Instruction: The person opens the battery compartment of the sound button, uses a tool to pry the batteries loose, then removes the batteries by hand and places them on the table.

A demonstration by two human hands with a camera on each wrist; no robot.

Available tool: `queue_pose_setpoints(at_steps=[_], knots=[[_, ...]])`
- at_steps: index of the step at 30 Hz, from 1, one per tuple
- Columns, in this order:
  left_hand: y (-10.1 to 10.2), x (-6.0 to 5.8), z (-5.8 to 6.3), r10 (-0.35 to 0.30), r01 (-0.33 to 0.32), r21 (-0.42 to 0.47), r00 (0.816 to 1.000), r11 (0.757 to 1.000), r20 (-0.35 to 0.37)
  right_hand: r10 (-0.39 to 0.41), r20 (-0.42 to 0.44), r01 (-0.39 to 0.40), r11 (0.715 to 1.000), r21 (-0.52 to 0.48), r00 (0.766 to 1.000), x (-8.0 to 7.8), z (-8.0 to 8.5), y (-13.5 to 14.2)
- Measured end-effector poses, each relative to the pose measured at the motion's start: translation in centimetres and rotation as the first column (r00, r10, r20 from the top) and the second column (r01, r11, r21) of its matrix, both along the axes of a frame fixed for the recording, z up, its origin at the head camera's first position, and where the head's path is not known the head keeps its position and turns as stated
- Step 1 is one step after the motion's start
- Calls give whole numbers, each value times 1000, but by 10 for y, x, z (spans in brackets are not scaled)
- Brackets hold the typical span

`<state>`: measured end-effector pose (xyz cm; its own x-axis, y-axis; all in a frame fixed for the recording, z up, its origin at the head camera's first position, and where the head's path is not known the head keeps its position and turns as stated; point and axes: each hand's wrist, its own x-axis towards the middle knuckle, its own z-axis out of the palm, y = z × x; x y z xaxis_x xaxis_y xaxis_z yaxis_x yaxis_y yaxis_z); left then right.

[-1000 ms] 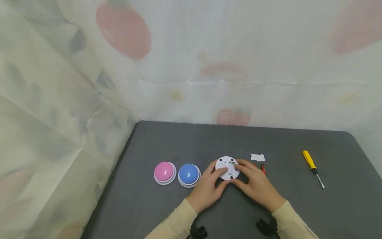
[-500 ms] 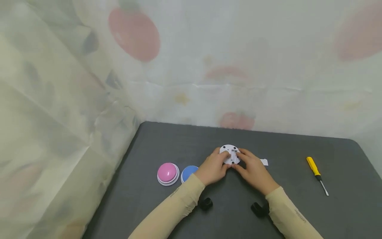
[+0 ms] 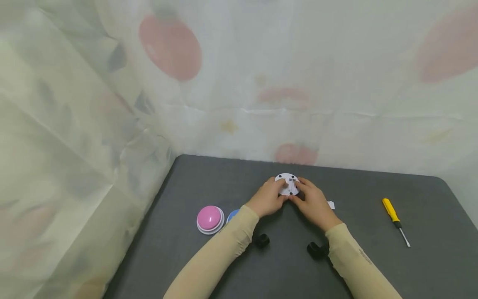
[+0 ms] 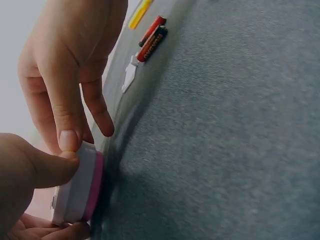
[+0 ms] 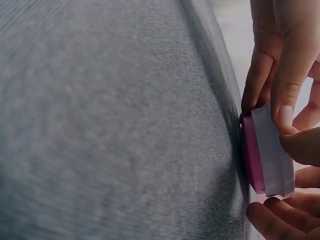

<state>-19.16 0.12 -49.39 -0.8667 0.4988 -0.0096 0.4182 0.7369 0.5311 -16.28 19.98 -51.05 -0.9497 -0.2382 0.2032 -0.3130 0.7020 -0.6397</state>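
Note:
Both hands hold a round push button [image 3: 291,187], turned underside up, with a white base and a bare battery compartment. Its pink top faces down toward the table in the wrist views. My left hand [image 3: 267,200] grips the button from the left, thumb at the near edge and the forefinger on the white underside. From the other side my right hand [image 3: 313,203] grips it, thumb tip beside the left one. In the left wrist view two red-and-black batteries [image 4: 152,44] and a white battery cover [image 4: 130,76] lie beyond the right hand.
A pink push button [image 3: 209,218] stands at the left on the dark table [image 3: 373,207], and a blue push button [image 3: 232,215] is mostly hidden by the left sleeve. A yellow-handled screwdriver [image 3: 396,221] lies at the right. A patterned curtain [image 3: 239,83] hangs behind.
Both hands have carried the upturned button forward, toward the table's far edge. The left sleeve now covers most of the blue button, and the right arm hides the batteries in the head view.

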Motion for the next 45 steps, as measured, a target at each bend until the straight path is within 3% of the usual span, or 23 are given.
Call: queue_pose_setpoints(at_steps=[4, 8, 13, 16, 19, 22, 25, 28, 38, 45], knots=[[-5, 1, 0, 6, -7, 24, 1000, 1000, 17, 4, -9, -3, 1000, 18, 1000, 0, -3, 2], [-15, 10, 3, 43, -43, 31, 999, 999, -11, -7, -94, 8, 1000, 11, 996, 8, -4, 0], [-34, 28, 11, 88, -84, 38, 991, 996, -102, -48, -301, 24, 996, -82, 953, 26, -2, -15], [-48, 44, 11, 124, -120, 38, 983, 992, -137, -7, -364, -35, 994, -108, 931, 35, -3, -29], [-64, 61, 4, 163, -156, 52, 967, 986, -194, 95, -320, -132, 987, -94, 943, 41, -4, -44], [-78, 77, -6, 184, -169, 83, 951, 982, -248, 213, -192, -236, 966, -107, 958, 46, -7, -58], [-90, 91, -16, 192, -169, 108, 946, 980, -262, 299, -70, -306, 944, -123, 952, 51, -9, -69], [-97, 103, -24, 194, -167, 125, 949, 978, -248, 335, -7, -334, 937, -103, 942, 54, -12, -79], [-107, 121, -34, 211, -159, 188, 932, 969, -296, 351, -59, -351, 936, -4, 935, 54, -17, -98], [-107, 123, -29, 207, -151, 218, 943, 964, -261, 332, -43, -333, 942, -31, 942, 57, -17, -96]])
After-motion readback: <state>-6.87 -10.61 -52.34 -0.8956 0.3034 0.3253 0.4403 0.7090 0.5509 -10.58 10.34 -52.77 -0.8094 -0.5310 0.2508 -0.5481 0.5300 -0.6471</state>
